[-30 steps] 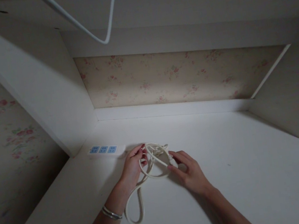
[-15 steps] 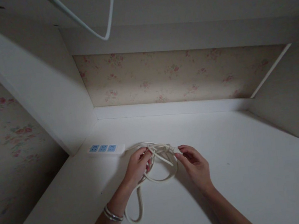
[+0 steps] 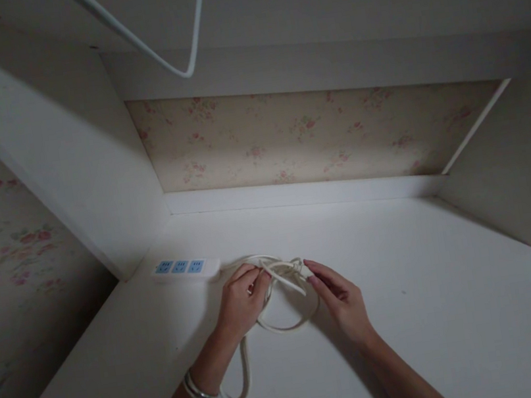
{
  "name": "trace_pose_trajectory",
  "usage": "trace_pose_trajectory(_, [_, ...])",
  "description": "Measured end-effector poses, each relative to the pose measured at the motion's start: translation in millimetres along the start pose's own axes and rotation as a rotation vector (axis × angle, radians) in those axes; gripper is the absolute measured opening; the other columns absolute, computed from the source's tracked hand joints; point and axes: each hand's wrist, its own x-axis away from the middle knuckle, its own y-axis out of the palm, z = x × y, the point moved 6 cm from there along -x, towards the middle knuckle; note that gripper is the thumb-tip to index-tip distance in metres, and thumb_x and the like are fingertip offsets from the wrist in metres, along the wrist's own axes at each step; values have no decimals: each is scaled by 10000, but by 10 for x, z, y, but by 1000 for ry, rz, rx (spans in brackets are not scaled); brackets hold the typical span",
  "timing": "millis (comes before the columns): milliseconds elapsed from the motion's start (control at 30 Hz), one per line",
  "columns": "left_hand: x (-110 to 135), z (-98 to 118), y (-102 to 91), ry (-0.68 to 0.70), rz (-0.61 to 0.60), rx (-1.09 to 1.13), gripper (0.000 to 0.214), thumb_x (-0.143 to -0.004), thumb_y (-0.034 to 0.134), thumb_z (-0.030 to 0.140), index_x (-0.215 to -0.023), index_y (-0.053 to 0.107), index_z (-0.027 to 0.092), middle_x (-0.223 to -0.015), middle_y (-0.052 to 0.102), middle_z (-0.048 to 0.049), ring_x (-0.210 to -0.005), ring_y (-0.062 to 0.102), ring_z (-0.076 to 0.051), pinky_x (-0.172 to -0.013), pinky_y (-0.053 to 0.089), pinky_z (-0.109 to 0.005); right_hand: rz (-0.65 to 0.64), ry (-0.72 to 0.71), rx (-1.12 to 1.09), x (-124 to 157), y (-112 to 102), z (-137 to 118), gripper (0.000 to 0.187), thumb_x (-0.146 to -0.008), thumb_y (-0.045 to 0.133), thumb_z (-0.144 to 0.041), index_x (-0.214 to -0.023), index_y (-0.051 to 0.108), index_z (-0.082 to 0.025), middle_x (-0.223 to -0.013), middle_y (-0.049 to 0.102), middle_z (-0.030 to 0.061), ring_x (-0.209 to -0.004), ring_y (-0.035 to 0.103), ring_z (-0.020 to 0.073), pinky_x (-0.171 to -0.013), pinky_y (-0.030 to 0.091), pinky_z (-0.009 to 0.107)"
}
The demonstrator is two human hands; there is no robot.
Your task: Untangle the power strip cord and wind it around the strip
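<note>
My left hand (image 3: 244, 297) is closed round part of a looped white power cord (image 3: 292, 328), its thumb and fingers pinching the strands. Between the thumb and fingers of my right hand (image 3: 341, 297) is the cord's white plug (image 3: 305, 272), held at the right side of the loops. One loop of cord hangs below my left wrist and lies on the white desk (image 3: 445, 332). To the left, the white power strip (image 3: 210, 268) with three blue sockets rests on the desk, the cord running from its right end toward my hands.
White side panels (image 3: 87, 179) enclose the desk left and right. A low white ledge (image 3: 305, 194) runs along the back beneath floral wallpaper (image 3: 257, 143). Overhead is a white shelf (image 3: 343, 21), with a bent white rod (image 3: 191, 50) hanging down in front.
My right hand has moved slightly left with the plug, closer to my left hand. The view has shifted a little; both hands keep their hold.
</note>
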Motion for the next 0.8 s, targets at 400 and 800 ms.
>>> trace_pose_trajectory(400, [27, -121, 85, 15, -44, 74, 315, -944, 395, 251, -1151, 630, 218, -911, 615, -45, -689, 564, -121, -655, 474, -233, -245, -185, 264, 48, 160, -56, 525, -801, 671, -345, -1304, 551, -254, -1342, 540, 84, -1239, 491, 257, -1075, 369, 465])
trace_pose_trajectory(800, [7, -172, 103, -37, -2, 79, 236, -907, 494, 321, -1002, 662, 185, -975, 691, -68, -889, 623, -177, -804, 476, -288, -35, -148, 315, -8, 81, -152, 249, -887, 542, -384, -1003, 689, -220, -1031, 672, 68, -971, 601, 206, -892, 469, 364])
